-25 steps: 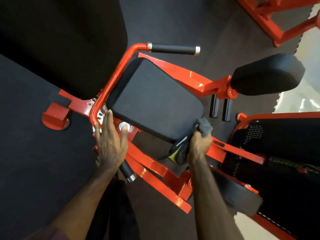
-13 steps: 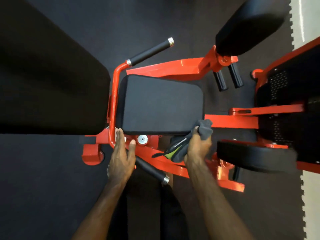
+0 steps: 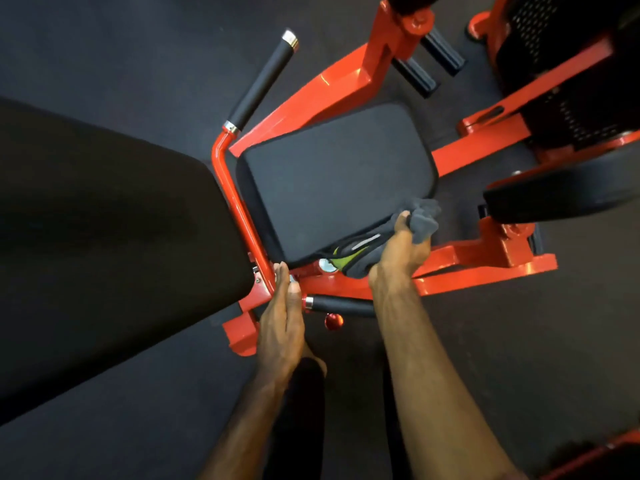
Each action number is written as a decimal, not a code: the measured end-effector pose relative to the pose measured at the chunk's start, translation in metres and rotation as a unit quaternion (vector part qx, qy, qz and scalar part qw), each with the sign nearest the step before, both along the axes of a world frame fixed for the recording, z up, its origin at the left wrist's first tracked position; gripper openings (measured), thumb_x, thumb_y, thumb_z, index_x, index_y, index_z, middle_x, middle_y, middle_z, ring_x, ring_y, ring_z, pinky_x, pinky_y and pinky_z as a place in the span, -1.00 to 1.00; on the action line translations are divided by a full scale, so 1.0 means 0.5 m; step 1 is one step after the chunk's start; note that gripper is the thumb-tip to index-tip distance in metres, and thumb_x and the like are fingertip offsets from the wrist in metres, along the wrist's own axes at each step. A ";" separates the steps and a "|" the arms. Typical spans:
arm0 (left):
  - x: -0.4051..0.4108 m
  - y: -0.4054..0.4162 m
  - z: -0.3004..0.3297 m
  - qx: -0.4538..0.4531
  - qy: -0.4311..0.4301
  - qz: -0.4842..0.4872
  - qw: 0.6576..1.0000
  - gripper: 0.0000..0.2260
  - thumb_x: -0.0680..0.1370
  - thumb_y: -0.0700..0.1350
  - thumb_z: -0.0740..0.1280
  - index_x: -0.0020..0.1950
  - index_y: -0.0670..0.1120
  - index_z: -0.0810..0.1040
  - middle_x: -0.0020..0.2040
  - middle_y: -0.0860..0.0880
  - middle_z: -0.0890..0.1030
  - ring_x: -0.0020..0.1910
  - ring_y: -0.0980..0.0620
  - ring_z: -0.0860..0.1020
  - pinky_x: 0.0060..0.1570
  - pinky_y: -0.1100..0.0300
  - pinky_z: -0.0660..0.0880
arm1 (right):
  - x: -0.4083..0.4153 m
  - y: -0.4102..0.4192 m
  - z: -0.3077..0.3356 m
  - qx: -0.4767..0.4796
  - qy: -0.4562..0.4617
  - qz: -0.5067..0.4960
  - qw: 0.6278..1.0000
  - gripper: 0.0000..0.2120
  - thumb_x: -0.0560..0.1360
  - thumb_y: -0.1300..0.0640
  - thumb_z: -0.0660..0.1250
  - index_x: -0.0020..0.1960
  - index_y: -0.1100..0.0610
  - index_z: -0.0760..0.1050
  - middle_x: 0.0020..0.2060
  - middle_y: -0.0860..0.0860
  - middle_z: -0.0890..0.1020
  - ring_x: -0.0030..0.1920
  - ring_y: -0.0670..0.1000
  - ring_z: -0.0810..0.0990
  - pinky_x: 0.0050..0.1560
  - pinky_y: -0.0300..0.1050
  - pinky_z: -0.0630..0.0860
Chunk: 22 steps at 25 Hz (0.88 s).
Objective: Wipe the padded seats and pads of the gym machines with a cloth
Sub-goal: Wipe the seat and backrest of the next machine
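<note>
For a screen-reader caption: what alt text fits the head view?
Seen from above, a right hand grips a grey cloth at the near edge of a black padded seat on a red gym machine, while the left hand rests on its frame.

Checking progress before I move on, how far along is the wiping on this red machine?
Nothing shows as finished. In hand: the right hand grips the grey cloth at the seat pad's near edge, while the left hand rests on the red frame. Left: the back pad and roller pad.

I see a black padded seat (image 3: 337, 181) on a glossy red frame (image 3: 460, 268), a dark grey cloth (image 3: 420, 216) with a lime-green and silver patch, black handle grips (image 3: 261, 79) with chrome ends, and dark grey floor (image 3: 104, 46).
</note>
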<state>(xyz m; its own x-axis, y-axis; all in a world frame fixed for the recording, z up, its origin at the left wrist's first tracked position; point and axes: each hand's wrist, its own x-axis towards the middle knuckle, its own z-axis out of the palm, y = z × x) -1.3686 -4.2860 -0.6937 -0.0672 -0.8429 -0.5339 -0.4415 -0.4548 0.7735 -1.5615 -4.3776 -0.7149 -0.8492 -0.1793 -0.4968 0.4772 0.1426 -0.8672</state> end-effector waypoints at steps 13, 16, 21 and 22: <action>0.066 -0.028 0.009 0.029 0.057 -0.059 0.996 -0.46 0.76 0.15 0.01 0.70 -0.06 0.18 0.67 0.16 0.19 0.61 0.37 0.12 0.57 0.41 0.06 | 0.176 0.036 -0.029 0.023 -0.117 -0.067 0.991 -0.80 0.56 0.18 0.50 0.17 0.17 0.65 0.07 0.09 0.74 0.10 0.13 0.73 0.22 0.10 0.64; 0.085 -0.024 0.034 0.071 0.082 0.004 0.994 -0.45 0.73 0.20 0.03 0.68 0.00 0.25 0.64 0.10 0.32 0.60 0.29 0.26 0.59 0.29 0.17 | 0.284 0.086 -0.009 0.033 -0.160 0.030 0.986 -0.93 0.54 0.18 0.52 -0.02 0.07 0.64 -0.05 0.03 0.72 0.00 0.06 0.69 0.20 0.12 0.60; 0.170 0.017 0.113 0.113 -0.002 -0.084 0.990 -0.48 0.71 0.30 0.04 0.67 0.24 0.22 0.60 0.21 0.37 0.55 0.31 0.31 0.52 0.31 0.26 | 0.286 0.117 0.034 0.063 -0.197 0.099 0.973 -0.96 0.58 0.25 0.47 -0.02 0.19 0.62 -0.20 -0.03 0.68 -0.15 -0.05 0.67 -0.14 -0.31 0.59; 0.178 0.024 0.133 0.107 -0.008 -0.083 0.991 -0.49 0.71 0.27 0.06 0.66 0.24 0.24 0.58 0.22 0.38 0.51 0.40 0.32 0.45 0.42 0.27 | 0.284 0.119 0.056 0.062 -0.216 0.117 0.967 -0.95 0.58 0.23 0.47 -0.04 0.18 0.61 -0.22 -0.02 0.69 -0.16 -0.06 0.68 -0.15 -0.30 0.59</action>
